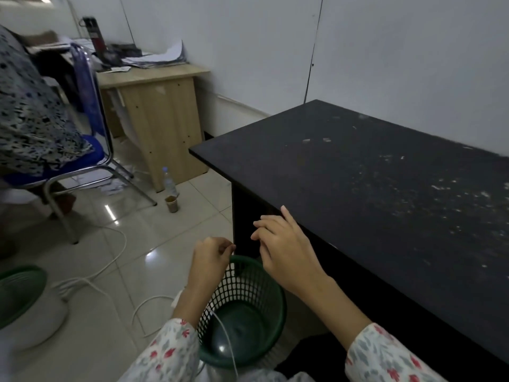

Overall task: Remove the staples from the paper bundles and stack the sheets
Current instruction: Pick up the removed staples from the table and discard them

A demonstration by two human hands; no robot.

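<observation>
Left hand (210, 253): fingers curled, tips pinched together above the green mesh bin (249, 321); whether a staple sits between them cannot be told. Right hand (281, 244): fingers relaxed, loosely spread, holding nothing, just beside the near-left edge of the black tabletop (371, 172).

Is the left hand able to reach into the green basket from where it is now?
Probably yes. The left hand hovers just above the rim of the green basket, whose mouth is open. Nothing lies between them; the right hand is off to the side.
</observation>
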